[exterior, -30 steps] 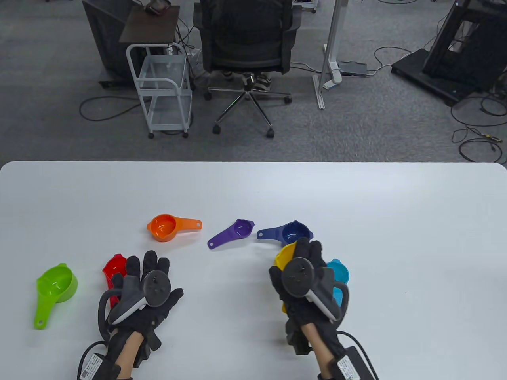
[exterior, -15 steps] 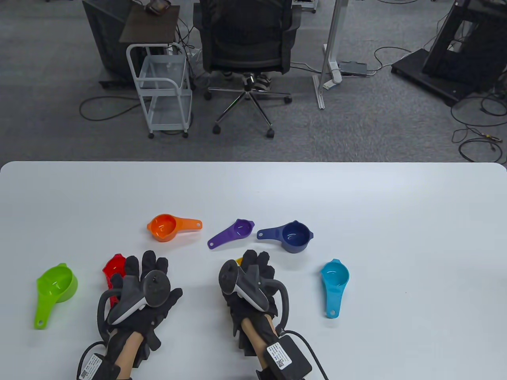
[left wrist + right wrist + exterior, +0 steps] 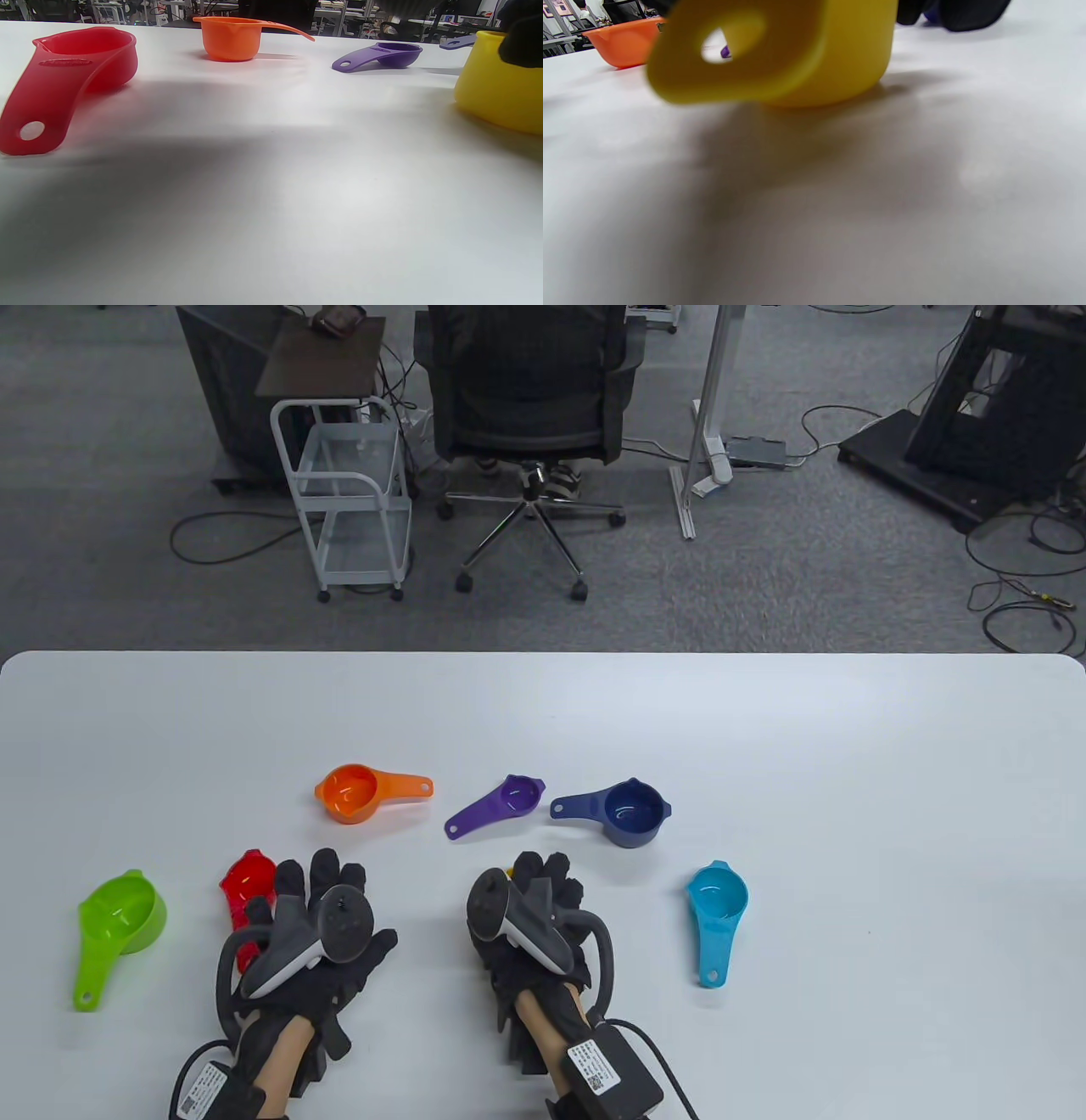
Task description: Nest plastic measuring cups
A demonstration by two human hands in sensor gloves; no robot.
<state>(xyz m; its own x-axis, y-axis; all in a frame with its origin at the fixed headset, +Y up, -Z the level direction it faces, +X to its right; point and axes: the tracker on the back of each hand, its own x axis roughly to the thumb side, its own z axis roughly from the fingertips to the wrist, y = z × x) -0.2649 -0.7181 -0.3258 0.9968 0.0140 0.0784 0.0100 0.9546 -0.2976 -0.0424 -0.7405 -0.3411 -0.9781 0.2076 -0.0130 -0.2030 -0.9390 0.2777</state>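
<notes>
Near the front of the white table (image 3: 543, 704), the right hand (image 3: 530, 920) grips a yellow plastic measuring cup (image 3: 806, 51), its base on the tabletop. Beside it the left hand (image 3: 318, 933) lies flat, fingers spread, holding nothing, just next to a red plastic measuring cup (image 3: 246, 882). Orange (image 3: 356, 793), purple (image 3: 501, 802), navy (image 3: 624, 813), light-blue (image 3: 715, 908) and green (image 3: 119, 920) cups sit apart around them.

- The table view is bright, evenly lit and sharp; the white table (image 3: 764, 746) shows only faint shadows close under the cups.
- In the left wrist view a broad soft shadow darkens the table's near edge, and the far room is dim.
- The right wrist view is blurred: the yellow cup (image 3: 797, 51) sits out of focus, a wide grey shadow spreading beneath it.
</notes>
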